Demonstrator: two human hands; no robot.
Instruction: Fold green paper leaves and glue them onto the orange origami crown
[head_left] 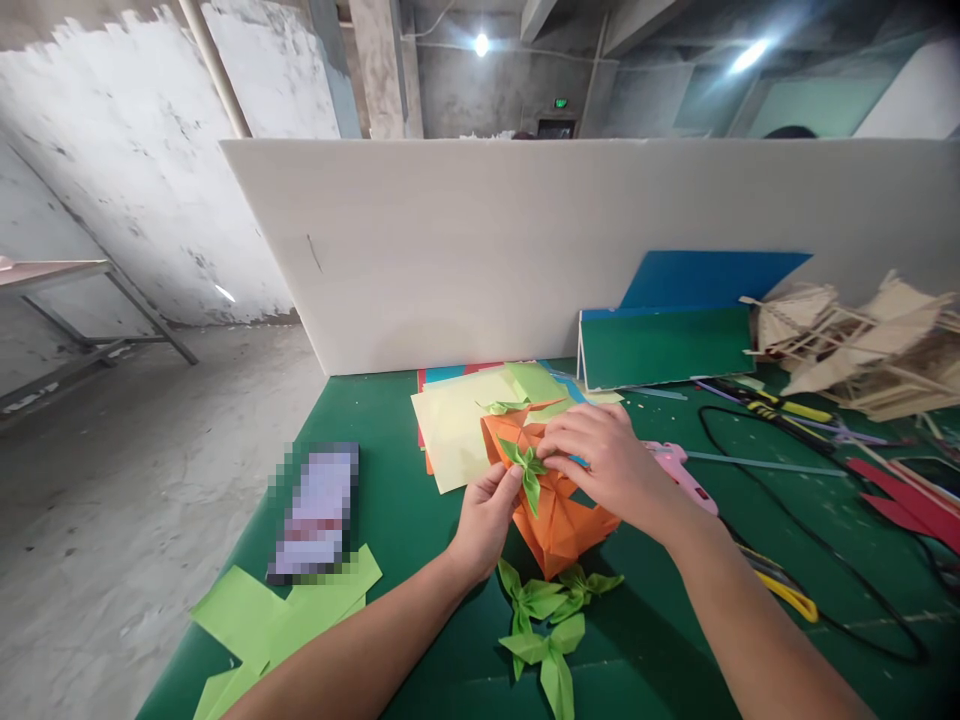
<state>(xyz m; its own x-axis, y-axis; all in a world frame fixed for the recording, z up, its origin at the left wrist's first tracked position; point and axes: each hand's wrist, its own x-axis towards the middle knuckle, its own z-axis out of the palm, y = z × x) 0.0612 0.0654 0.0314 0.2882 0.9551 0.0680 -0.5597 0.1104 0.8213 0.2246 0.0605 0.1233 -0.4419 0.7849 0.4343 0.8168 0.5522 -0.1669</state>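
Observation:
An orange folded-paper model (562, 525) stands on the table in front of me. Against its upper face sits a green origami flower (529, 462) with pointed petals. My left hand (489, 515) pinches that flower's left side between thumb and index finger. From the right, my right hand (600, 455) has its fingers closed on the flower's other edge; its fingertips partly cover the orange paper. Another green piece (504, 406) shows at the model's top. Several loose green paper flowers (551, 650) lie just below the model.
Green paper squares (300, 625) and a pixelated phone (319, 510) lie left. Coloured sheets (446, 430) are behind the model. Right are a pink glue gun (682, 475), black cable (810, 590), yellow-handled tool (787, 595) and wooden stick models (862, 340). A white board (450, 250) stands behind.

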